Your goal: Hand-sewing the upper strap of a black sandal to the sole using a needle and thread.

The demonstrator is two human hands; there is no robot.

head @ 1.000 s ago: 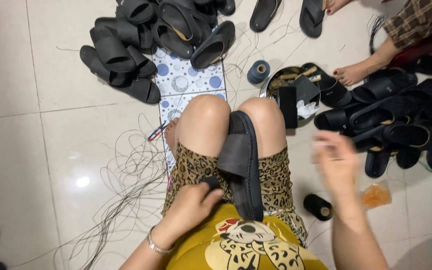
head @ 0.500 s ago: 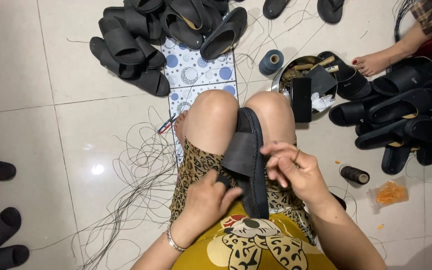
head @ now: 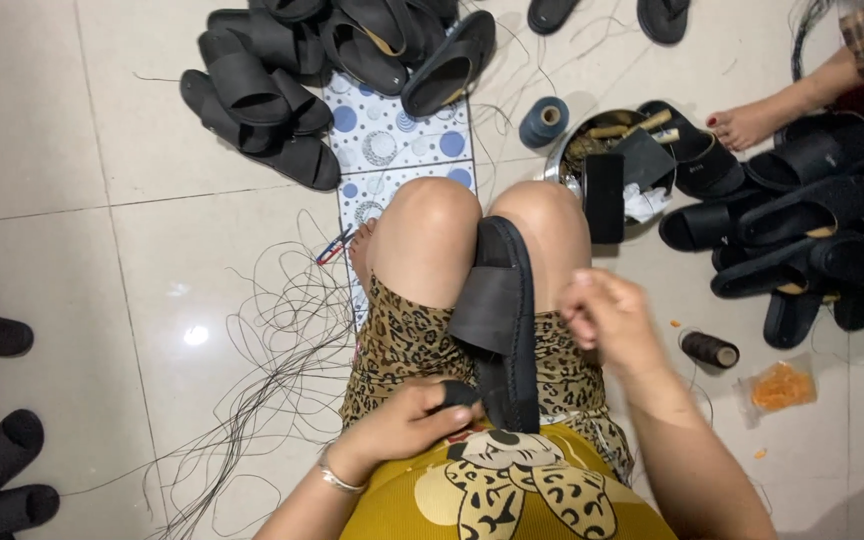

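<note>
Hand-stitching step, by the look of it: black rubber slide sandal [head: 504,320] lies lengthwise in the lap, toe wedged between the knees, heel at the yellow shirt. Left hand [head: 414,420] closed, gripping the sandal's heel end from the left. Right hand [head: 604,318] just right of the strap, fingers pinched shut, seemingly on a thread or needle too fine to make out. Next move likely calls for steady heel grip and a clean pull out to the right. Room: bare floor tile left of the lap but littered with loose black thread [head: 272,360]; right side tighter, dark thread spool [head: 709,350] and pile of black sandals [head: 812,230] near; patterned mat [head: 392,140] ahead.
</note>
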